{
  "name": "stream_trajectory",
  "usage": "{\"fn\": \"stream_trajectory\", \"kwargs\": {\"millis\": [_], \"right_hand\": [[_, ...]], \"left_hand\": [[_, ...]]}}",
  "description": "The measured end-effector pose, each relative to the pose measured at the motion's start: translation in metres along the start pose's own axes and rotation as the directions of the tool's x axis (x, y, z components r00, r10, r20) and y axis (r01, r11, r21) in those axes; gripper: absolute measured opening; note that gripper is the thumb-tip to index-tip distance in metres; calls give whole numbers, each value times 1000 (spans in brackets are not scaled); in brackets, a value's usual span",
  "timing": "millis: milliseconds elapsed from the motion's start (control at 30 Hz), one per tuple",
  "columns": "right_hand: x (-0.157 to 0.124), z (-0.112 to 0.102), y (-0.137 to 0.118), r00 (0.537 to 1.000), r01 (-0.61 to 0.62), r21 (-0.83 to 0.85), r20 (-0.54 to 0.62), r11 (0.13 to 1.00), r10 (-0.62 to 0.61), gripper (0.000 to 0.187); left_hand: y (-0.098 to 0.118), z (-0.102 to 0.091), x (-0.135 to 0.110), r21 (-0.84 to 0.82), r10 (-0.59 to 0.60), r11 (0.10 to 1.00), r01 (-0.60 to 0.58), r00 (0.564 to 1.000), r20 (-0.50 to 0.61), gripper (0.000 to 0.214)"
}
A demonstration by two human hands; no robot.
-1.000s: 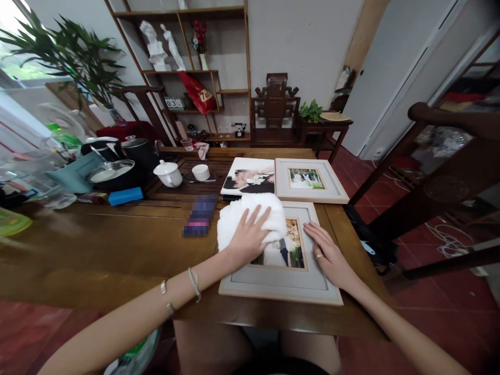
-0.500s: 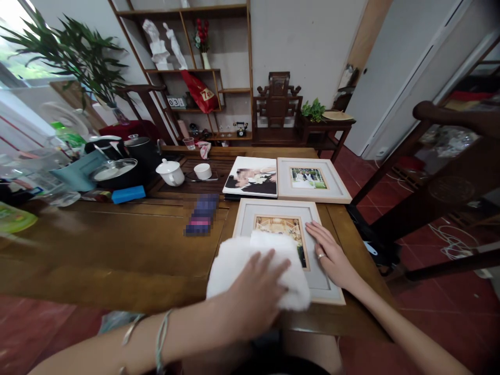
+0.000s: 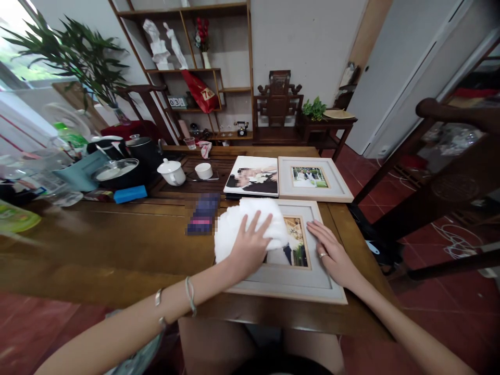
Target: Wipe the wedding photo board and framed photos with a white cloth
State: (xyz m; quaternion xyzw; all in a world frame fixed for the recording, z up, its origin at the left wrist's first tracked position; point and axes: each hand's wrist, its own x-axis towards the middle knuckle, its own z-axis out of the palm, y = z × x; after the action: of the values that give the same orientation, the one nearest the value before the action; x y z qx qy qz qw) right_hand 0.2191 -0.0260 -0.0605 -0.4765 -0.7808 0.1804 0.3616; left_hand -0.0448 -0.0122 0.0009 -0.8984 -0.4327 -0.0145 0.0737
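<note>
A white cloth (image 3: pixel 230 229) lies bunched over the left part of a light wooden picture frame (image 3: pixel 289 291). My left hand (image 3: pixel 250 247) holds the cloth down against the frame, its fingers slightly apart on top. Part of the framed photo (image 3: pixel 299 242) shows to the right of the cloth; the rest is covered. My right hand (image 3: pixel 330 250) rests on the frame's right side, fingers stretched out and together, with a ring on one finger.
Behind stand a second framed photo (image 3: pixel 310 177) and a photo panel (image 3: pixel 252 177). A blurred dark blue item (image 3: pixel 203 213) lies left of the cloth. Farther left are a lidded white cup (image 3: pixel 171 172), a small white bowl (image 3: pixel 203 171), a blue block (image 3: pixel 130 194) and a dark pan (image 3: pixel 117 174).
My left hand and the white cloth have moved away from me and left across the frame, uncovering its lower right part. My right hand stays in place on the frame.
</note>
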Motion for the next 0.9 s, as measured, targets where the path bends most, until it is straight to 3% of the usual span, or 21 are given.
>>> {"fn": "stream_trajectory", "kwargs": {"millis": [133,267,367,467,533,633,767,900], "right_hand": [[0,0,0,1000,3,6,-4,1000,-3,57],[0,0,0,1000,-7,9,-12,1000,7,56],[0,0,0,1000,-6,5,-10,1000,6,55],[0,0,0,1000,-3,0,-4,1000,3,54],[0,0,-1,1000,-5,2,-4,1000,5,54],[0,0,-2,1000,-10,6,-13,1000,10,55],[1,0,-2,1000,-13,-1,-6,1000,13,55],[1,0,-1,1000,-3,-9,-7,1000,3,57]], "left_hand": [[-26,7,32,33,12,999,-10,998,-58,24],[-24,-1,40,8,75,997,-76,995,60,25],[-2,-16,20,-50,127,992,-120,974,189,26],[27,-38,-16,-110,230,972,-206,927,295,30],[45,-51,-40,-177,330,941,-289,898,290,31],[62,-58,-57,-253,372,914,-317,903,216,32],[57,-41,-36,-223,275,947,-231,942,191,29],[29,-13,9,-86,162,985,-152,979,121,24]]}}
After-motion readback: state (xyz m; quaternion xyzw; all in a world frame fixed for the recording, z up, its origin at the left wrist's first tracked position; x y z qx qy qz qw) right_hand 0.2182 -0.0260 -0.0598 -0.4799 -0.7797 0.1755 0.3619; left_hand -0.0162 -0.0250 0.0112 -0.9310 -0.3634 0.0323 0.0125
